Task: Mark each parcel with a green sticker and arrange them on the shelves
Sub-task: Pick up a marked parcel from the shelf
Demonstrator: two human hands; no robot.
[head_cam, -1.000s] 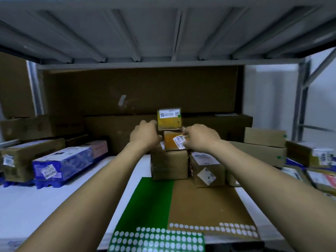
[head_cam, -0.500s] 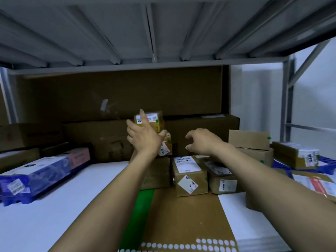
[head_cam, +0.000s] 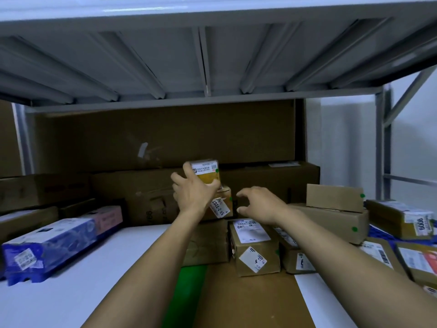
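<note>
At the far left a blue parcel (head_cam: 49, 247) lies on the white shelf (head_cam: 71, 292). Near the middle the left hand (head_cam: 192, 197) grips the small yellow parcel (head_cam: 207, 172) just above an orange parcel (head_cam: 221, 204) in the stack, fingers wrapped round its lower half. A green sticker (head_cam: 216, 170) shows at its right edge. Beside it the right hand (head_cam: 257, 204) hovers over a brown labelled parcel (head_cam: 254, 247), fingers loosely curled, holding nothing. Farther right, two stacked brown boxes (head_cam: 334, 197) carry green dots.

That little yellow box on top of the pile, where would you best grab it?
Probably by its left and right sides, coming from the front: the yellow box stands on top of the pile with both sides free, and cartons sit behind it. The left hand holds it that way.
</note>
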